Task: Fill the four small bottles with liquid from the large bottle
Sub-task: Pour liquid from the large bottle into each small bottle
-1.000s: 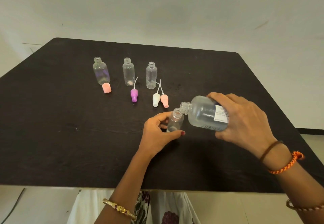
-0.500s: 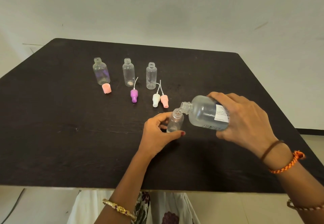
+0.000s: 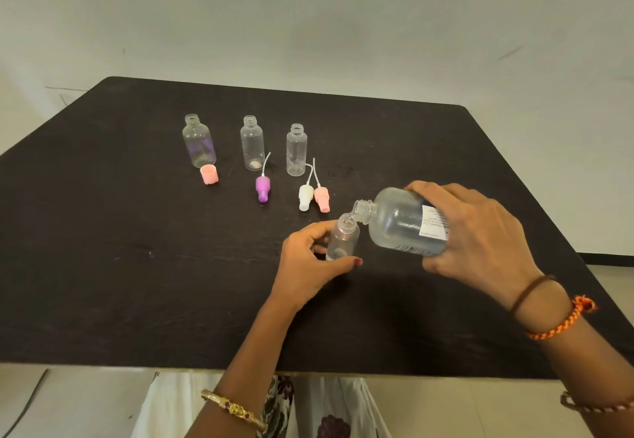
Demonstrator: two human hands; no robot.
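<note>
Large bottle (image 3: 398,223): clear plastic, white label toward its base, uncapped, tipped nearly on its side with the neck pointing left and slightly down; the mouth sits right at the open mouth of the fourth small bottle (image 3: 342,238). Right hand (image 3: 473,235) grips the large bottle round its base end, fingers over the top, thumb underneath. Liquid visible in the lower side of the large bottle; any stream at the mouths is too small to make out clearly. Fourth small bottle: clear, tilted slightly, near the middle of the dark table (image 3: 137,283), held by the left hand (image 3: 308,259), thumb in front and fingers curled behind; fill level cannot be told. Farther back, three small bottles stand upright and uncapped in a row: left bottle (image 3: 199,144), middle bottle (image 3: 252,144), right bottle (image 3: 296,151), set apart from one another. Their contents are not readable from this view. Pink cap (image 3: 209,174) stands touching or just in front of the left bottle. Purple spray top (image 3: 262,187) lies just in front of the middle bottle, dip tube pointing back. White spray top (image 3: 305,196) and pink spray top (image 3: 321,198) lie side by side, touching, in front of the right bottle, tubes pointing back. Wrists: gold bangle (image 3: 235,410) on the left; orange braided band (image 3: 562,321) on the right.
</note>
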